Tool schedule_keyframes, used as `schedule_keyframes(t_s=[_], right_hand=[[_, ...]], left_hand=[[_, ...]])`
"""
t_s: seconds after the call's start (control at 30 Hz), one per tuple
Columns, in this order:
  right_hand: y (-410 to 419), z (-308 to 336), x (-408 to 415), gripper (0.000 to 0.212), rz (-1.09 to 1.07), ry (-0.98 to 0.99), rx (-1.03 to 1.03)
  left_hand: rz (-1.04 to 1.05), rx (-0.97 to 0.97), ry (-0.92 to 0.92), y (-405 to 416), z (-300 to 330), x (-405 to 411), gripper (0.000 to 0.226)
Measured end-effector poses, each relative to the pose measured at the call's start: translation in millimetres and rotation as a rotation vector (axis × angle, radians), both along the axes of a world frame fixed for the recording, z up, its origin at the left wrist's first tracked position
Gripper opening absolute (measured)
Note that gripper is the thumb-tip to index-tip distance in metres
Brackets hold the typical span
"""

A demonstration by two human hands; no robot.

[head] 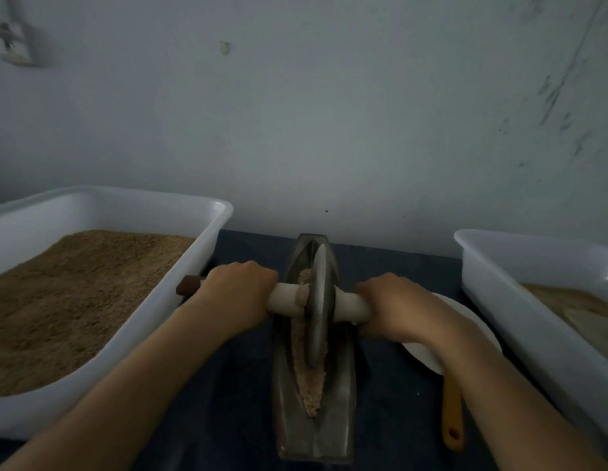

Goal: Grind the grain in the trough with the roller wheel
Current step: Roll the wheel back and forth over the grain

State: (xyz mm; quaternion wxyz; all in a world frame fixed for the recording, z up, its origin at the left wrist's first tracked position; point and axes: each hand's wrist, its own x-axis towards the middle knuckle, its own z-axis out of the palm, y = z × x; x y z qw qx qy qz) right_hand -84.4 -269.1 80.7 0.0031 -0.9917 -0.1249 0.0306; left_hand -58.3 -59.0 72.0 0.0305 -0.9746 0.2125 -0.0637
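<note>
While the roller wheel stands in the trough, both hands' fingers clench its axle.

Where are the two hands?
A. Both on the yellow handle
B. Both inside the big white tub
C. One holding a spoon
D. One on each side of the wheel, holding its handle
D: the left hand and right hand grip the handle on either side of the roller wheel, which sits in the trough.
</note>
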Motion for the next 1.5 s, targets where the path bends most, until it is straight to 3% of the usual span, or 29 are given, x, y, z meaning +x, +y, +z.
schedule_keyframes(t_s=[0.13,0.23,0.3,0.53,0.63,0.7,0.8,1.0,1.1,1.17,1.33,1.43,1.5], right_hand=[[2,21,-24,0.025,0.091,0.218,0.0],[3,25,-27,0.017,0.104,0.245,-0.003],[3,20,-20,0.017,0.073,0.206,-0.017],[-1,-14,23,0.015,-0.052,-0.264,0.037],[-1,-33,34,0.012,-0.038,-0.543,0.05],[-2,-38,35,0.012,-0.041,-0.598,0.069],[-3,-33,30,0.012,-0.049,-0.49,0.023],[1,4,-6,0.014,-0.021,-0.006,-0.028],[2,20,-28,0.023,0.04,0.199,-0.018],[2,23,-34,0.026,0.054,0.237,-0.016],[2,9,-17,0.024,-0.011,0.1,-0.012],[0,-6,5,0.012,-0.048,-0.125,-0.023],[0,-18,20,0.017,-0.054,-0.319,-0.009]], left_hand=[[-0.032,0.121,0.169,4,15,-13,0.034],[-0.032,0.127,0.259,5,19,-14,0.033],[-0.017,0.092,0.207,2,14,-10,0.032],[0.082,-0.11,-0.146,-6,-14,24,0.021],[0.055,-0.149,-0.404,-11,-24,26,0.027],[0.04,-0.172,-0.468,-12,-22,24,0.031],[0.033,-0.105,-0.312,-8,-19,20,0.023],[0.003,0.014,0.018,0,0,-4,0.029],[-0.049,0.098,0.073,3,10,-17,0.027],[-0.062,0.098,0.099,4,12,-21,0.027],[-0.032,0.006,0.028,2,4,-13,0.026],[-0.002,-0.088,-0.087,0,-9,4,0.022],[0.03,-0.135,-0.2,-2,-18,14,0.022]])
